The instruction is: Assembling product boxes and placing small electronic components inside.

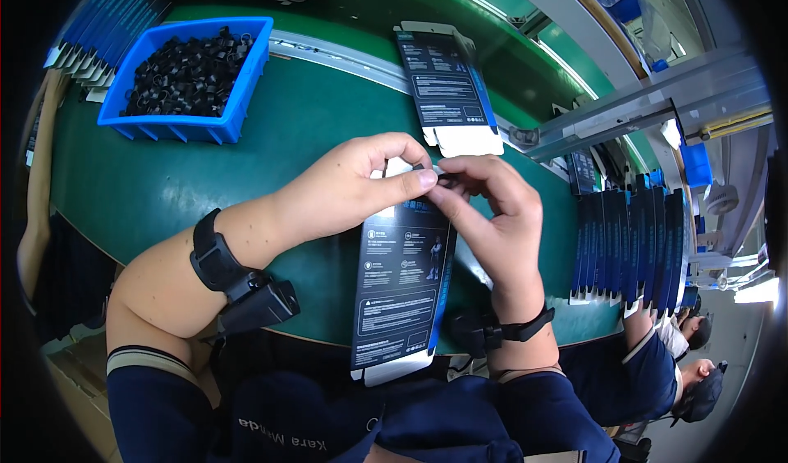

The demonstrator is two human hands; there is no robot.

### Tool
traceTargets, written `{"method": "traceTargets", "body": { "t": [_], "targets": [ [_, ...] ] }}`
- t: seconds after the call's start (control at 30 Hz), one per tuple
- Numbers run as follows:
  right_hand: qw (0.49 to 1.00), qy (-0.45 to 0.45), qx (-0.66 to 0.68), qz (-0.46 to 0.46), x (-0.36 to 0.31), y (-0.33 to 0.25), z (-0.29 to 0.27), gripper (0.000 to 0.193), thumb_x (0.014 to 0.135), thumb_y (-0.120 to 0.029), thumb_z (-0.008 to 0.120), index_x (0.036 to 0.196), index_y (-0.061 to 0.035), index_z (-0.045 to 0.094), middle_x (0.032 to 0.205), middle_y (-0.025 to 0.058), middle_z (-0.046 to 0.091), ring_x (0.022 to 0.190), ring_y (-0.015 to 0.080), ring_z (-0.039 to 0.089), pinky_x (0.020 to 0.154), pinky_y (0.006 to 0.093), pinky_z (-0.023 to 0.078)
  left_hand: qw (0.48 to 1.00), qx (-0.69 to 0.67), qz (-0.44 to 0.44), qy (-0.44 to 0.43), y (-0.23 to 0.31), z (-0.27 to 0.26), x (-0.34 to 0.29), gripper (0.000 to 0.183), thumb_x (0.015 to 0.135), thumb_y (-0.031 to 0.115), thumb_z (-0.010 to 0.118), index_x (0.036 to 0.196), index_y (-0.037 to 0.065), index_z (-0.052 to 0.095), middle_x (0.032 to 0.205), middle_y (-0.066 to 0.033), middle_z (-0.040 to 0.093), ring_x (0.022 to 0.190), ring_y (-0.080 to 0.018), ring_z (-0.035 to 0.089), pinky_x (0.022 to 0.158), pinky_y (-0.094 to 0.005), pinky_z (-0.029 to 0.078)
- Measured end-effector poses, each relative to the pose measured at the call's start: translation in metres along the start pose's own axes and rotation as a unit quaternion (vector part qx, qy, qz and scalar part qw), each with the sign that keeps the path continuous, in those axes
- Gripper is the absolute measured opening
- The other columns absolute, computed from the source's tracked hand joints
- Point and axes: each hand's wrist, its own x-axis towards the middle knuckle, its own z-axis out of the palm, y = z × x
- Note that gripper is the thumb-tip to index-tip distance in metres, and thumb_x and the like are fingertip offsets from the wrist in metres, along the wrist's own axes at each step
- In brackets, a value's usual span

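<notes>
Over the top end of a dark blue and black flat carton (398, 291), my left hand (369, 180) and my right hand (501, 204) meet fingertip to fingertip. Both are closed in a pinch on a small black piece (446, 177), mostly hidden by the fingers. The carton lies lengthwise toward me, its printed face up, with a white flap at its near end. Its far end is partly covered by my hands. Beyond them, a second, similar carton (447, 85) lies with a white flap open toward me.
A blue bin (246, 77) full of small black plastic pieces (193, 73) stands on the green table (197, 163) at the far left. Upright cartons are lined up at the right (628, 245) and far left (115, 20). People sit at both sides; one arm (39, 192) shows at left.
</notes>
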Motion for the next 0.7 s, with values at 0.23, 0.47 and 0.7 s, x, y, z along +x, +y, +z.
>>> {"method": "traceTargets", "body": {
  "t": [0.23,0.47,0.7],
  "targets": [
    [0.976,-0.070,-0.122,0.167,0.005,0.006,-0.047,0.018,0.068,0.000,0.069,0.084,0.0018,0.060,0.068,0.0039,0.055,0.059,0.0089,0.050,0.054,0.0217,0.040,1.000,0.003,-0.028,0.003,0.000,-0.001,0.002,0.018,0.092,0.021,0.055,0.096,0.003,0.057,0.086,0.0028,0.055,0.078,-0.0031,0.047,0.069,-0.0192,0.040],
    [0.939,-0.161,-0.245,0.177,0.002,0.014,-0.050,0.027,0.066,-0.004,0.071,0.089,0.0028,0.061,0.066,0.0093,0.055,0.058,0.0167,0.053,0.056,0.0282,0.044,0.999,-0.026,-0.021,0.000,-0.005,0.001,0.003,0.025,0.095,0.025,0.048,0.096,0.002,0.057,0.090,0.0006,0.056,0.085,-0.0056,0.050,0.077,-0.0220,0.042],
    [0.992,-0.023,-0.115,-0.045,0.004,-0.008,-0.012,0.025,0.069,-0.006,0.072,0.091,-0.0011,0.063,0.078,0.0077,0.056,0.070,0.0173,0.056,0.060,0.0273,0.046,1.000,0.007,0.007,0.000,-0.006,0.005,0.000,0.034,0.098,0.030,0.041,0.098,0.001,0.058,0.093,-0.0030,0.058,0.090,-0.0100,0.051,0.085,-0.0257,0.040]
  ]
}}
